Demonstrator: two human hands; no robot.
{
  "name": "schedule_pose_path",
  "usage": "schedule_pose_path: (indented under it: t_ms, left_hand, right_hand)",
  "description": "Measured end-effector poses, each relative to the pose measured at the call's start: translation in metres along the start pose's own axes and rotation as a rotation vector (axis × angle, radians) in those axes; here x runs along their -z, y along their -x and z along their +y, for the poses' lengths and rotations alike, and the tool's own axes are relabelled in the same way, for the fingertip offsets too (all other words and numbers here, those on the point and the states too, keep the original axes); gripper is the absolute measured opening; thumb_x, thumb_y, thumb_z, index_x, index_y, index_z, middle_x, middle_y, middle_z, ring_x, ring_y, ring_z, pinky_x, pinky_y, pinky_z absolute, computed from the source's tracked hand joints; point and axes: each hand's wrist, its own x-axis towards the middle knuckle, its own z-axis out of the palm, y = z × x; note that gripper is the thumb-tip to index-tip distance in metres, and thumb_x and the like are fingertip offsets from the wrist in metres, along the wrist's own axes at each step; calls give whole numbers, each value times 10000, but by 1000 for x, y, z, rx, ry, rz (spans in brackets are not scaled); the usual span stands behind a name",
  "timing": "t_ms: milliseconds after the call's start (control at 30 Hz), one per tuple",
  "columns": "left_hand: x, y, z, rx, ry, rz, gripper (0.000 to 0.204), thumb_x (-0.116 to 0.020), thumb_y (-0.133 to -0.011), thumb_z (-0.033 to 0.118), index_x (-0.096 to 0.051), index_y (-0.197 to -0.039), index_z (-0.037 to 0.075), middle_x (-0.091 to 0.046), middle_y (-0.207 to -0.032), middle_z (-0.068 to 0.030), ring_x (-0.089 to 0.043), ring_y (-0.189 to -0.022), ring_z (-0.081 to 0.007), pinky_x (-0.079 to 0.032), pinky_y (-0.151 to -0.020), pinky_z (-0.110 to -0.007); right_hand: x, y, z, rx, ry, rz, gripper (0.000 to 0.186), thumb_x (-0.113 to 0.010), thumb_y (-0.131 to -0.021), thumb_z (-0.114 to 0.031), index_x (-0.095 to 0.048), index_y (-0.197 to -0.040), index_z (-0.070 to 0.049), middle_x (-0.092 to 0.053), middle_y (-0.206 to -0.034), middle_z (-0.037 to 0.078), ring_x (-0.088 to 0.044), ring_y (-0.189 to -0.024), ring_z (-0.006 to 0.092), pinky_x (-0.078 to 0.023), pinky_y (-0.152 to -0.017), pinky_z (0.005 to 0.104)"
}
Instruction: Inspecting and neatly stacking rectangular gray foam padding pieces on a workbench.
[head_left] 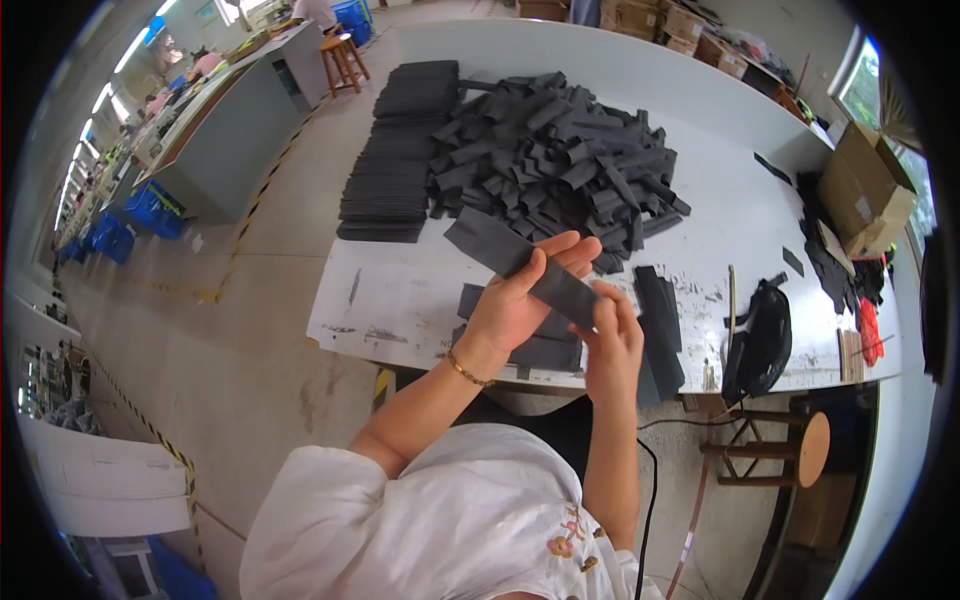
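A flat black strip of material [487,243] is held up slantwise over the near edge of the white table [390,285]. My left hand [510,305] supports it from below, with the thumb pressed on top. At its lower right end, my right hand [612,335] pinches the strip between thumb and fingers. Under my hands lie more black strips [545,352], partly hidden by the left hand. To the right of my right hand, several long black strips [660,330] rest at the table's front edge.
Neatly stacked black strips [395,160] line the table's left side, beside a loose heap of black strips [570,150]. A black bag [765,340] and a cardboard box [868,190] are at the right. A wooden stool [812,450] stands below the table's right end.
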Motion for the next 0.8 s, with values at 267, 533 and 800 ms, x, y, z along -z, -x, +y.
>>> schedule_pose_path:
  t_ms: [267,533,800]
  left_hand:
    - [26,30,25,41,-387,597,327,-592,-984,237,-635,-1156,-38,-701,-979,-190,-697,-926,-273,-575,-825,-374]
    - [34,114,23,-87,-871,790,162,-708,-896,77,-708,-1038,-1,-687,-892,-27,-562,-741,-54,-449,-671,-198]
    - [64,141,3,-326,-1400,754,155,-750,-806,14,-691,-948,34,-659,-849,-46,-578,-741,-144,-468,-669,-263]
  right_hand:
    - [21,-1,15,497,524,-13,119,-688,-927,-113,-634,-872,-22,-549,-745,-68,-435,-672,23,-348,-604,183]
    - [57,19,50,127,585,-52,138,-750,-871,-103,-648,-873,-11,-590,-740,-45,-472,-662,40,-391,-609,199]
    - [54,17,78,272,938,36,202,-805,-787,-81,-629,-861,-14,-607,-724,45,-530,-638,120,-446,-614,263]
